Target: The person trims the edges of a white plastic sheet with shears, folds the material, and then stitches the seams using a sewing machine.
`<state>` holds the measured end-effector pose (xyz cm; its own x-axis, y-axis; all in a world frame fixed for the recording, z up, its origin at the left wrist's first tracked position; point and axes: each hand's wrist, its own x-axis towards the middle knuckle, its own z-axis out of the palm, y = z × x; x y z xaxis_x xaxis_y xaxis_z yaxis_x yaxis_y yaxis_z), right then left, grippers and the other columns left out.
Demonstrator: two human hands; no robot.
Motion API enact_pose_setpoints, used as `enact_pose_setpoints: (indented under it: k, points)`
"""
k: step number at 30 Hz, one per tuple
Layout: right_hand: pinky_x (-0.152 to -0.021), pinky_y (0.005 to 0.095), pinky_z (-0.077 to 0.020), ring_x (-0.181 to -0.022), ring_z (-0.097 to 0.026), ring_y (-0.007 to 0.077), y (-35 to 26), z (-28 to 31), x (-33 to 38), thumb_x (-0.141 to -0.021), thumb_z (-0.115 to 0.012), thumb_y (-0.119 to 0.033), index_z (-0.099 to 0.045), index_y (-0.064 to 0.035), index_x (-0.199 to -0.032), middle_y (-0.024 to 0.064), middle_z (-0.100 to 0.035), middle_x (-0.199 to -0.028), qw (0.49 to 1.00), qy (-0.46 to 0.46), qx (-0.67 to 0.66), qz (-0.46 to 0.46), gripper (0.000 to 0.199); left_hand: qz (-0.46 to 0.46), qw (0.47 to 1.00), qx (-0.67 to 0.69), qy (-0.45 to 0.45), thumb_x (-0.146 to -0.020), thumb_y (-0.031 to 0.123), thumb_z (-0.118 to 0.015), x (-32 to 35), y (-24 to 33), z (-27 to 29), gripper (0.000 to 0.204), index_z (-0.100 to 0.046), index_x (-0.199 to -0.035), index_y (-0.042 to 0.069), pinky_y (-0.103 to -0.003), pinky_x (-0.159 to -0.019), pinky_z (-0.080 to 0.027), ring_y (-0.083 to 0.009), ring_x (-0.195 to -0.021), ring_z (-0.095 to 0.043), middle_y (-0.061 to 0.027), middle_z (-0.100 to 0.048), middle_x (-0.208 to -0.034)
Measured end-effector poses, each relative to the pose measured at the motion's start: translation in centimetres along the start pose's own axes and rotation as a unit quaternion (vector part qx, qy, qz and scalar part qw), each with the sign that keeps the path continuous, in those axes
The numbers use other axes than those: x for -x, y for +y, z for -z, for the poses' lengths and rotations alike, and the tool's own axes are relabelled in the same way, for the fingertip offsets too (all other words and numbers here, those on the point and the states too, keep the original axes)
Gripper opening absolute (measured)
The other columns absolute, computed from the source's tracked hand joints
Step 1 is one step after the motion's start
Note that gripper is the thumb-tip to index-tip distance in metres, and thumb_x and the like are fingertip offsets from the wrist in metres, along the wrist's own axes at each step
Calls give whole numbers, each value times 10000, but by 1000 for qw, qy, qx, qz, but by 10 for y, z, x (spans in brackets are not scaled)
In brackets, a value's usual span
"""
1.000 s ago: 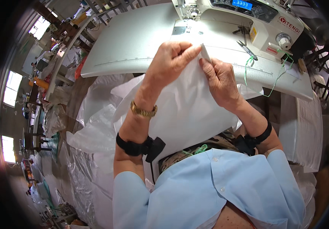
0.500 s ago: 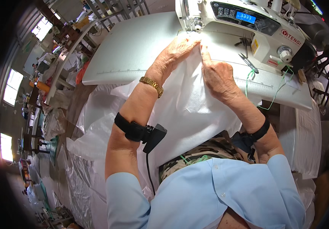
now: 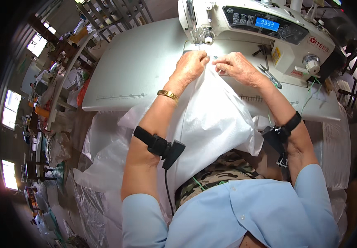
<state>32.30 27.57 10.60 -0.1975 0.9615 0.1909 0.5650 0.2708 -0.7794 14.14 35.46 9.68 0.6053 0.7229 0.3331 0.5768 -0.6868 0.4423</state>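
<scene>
A white sheet (image 3: 211, 111) of thin, slightly shiny material hangs from the sewing machine's (image 3: 265, 25) table over my lap, its top gathered to a narrow peak. My left hand (image 3: 191, 65) is closed on that peak, just in front of the needle area. Close beside it on the right, my right hand (image 3: 238, 69) has thumb and fingers pinched together at the sheet's tip; what lies between them is too small to make out. The presser foot (image 3: 206, 39) sits just beyond both hands, lit by a bright lamp. Neither hand touches the machine head.
Small scissors (image 3: 270, 76) lie right of my right hand, below a dark tool (image 3: 263, 50). Green thread (image 3: 311, 93) trails near the handwheel (image 3: 311, 65). White sheets (image 3: 335, 149) hang at the right. A cluttered bench (image 3: 64, 82) stands to the left.
Both hands have drawn back slightly from the needle, lifting the sheet's top into a peak. My right index finger no longer points flat on the sheet; its fingers have curled in.
</scene>
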Motion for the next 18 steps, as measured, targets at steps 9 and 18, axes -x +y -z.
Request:
enact_pose_setpoints:
  k: [9,18]
  points:
    - [-831,390,-490,-934,-614,269,42,-33,-9,-860,-617,-78,-651,-11,-936,107,-627,-949,968,98,162,162,107,132,979,153,-29,-802,185,-698,-18,-26,-29,207,-678,-746,-13,-290,-567,-461,-109,-589,-554,-48,-626,-643]
    - [-845,389,-458,-992,-596,241,35,-37,-10,-882,-610,-137,-624,-56,-988,86,-633,-991,926,103,288,221,134,159,985,58,-28,-754,308,-735,-2,-27,0,307,-640,-690,22,-317,-541,-429,-146,-567,-531,-53,-572,-598]
